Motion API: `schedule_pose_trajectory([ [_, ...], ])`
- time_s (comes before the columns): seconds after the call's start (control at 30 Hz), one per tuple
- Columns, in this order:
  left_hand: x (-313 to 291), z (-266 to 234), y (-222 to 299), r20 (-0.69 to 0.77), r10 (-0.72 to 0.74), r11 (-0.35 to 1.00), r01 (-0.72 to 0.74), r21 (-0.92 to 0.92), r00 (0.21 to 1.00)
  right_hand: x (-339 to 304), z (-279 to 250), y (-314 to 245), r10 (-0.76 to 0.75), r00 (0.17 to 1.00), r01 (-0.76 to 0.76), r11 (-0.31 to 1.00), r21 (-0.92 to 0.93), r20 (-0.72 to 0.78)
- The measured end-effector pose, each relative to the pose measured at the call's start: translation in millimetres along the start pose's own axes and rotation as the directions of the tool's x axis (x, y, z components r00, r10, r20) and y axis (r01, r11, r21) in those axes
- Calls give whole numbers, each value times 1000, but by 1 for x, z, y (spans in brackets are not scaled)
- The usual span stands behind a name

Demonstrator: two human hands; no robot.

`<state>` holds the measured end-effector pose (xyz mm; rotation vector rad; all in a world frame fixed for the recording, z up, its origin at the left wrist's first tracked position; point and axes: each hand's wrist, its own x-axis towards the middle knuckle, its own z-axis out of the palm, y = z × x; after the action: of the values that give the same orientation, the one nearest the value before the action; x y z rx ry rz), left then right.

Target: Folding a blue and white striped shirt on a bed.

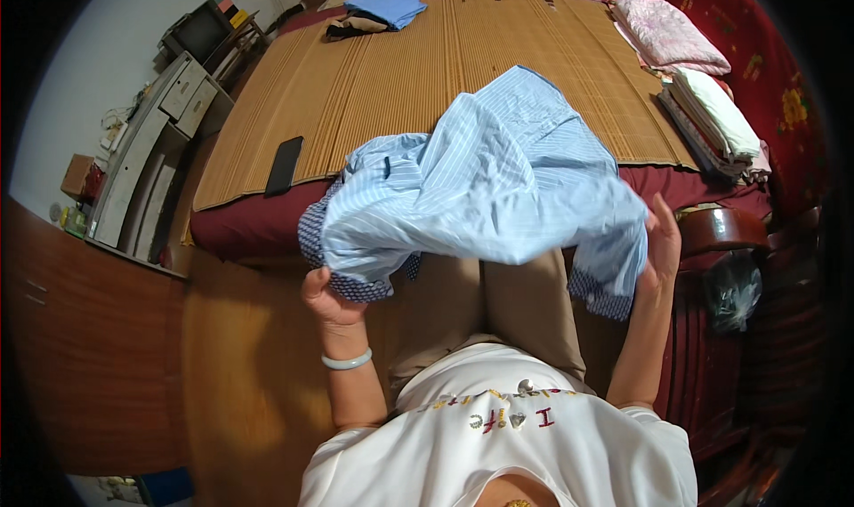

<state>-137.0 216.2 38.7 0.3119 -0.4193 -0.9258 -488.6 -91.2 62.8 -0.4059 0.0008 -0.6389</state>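
Note:
A light blue striped shirt (525, 169) is spread out in front of me, partly on the bed and partly raised over my lap. Its near edge is smeared by motion, and dark patterned fabric shows at both lower corners. My left hand (334, 298), a pale bangle on its wrist, grips the shirt by the dark patterned part; the thumb shows, but the fingers are under the cloth. At the opposite side, my right hand (660, 245) holds the shirt's edge, with some fingers stretched along it and the rest hidden.
A bamboo mat (356, 89) covers the bed, where a black phone (285, 164) lies left of the shirt. Folded blue clothing (389, 9) rests at the far end. A pink quilt (672, 36) and folded white bedding (716, 111) line the right side. A drawer cabinet (142, 156) stands left.

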Motion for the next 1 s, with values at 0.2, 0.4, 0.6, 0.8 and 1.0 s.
schedule_pose_trajectory([
  [0.2,25,-15,-53,290,-144,907,244,-344,946,58,-55,-2,-446,885,230,665,-710,-132],
  [0.4,27,-67,-92,24,-346,835,320,-449,938,53,-70,42,-645,764,61,120,-991,-31],
  [0.6,27,-79,-110,73,-348,853,348,-388,935,53,-19,75,-558,657,64,-629,-775,507],
  [0.8,31,-48,-124,-45,-378,888,349,-298,925,76,10,111,-320,797,357,-436,-826,513],
  [1.0,21,-55,-121,101,-297,924,313,-218,949,87,28,135,-96,862,382,-525,-761,498],
])
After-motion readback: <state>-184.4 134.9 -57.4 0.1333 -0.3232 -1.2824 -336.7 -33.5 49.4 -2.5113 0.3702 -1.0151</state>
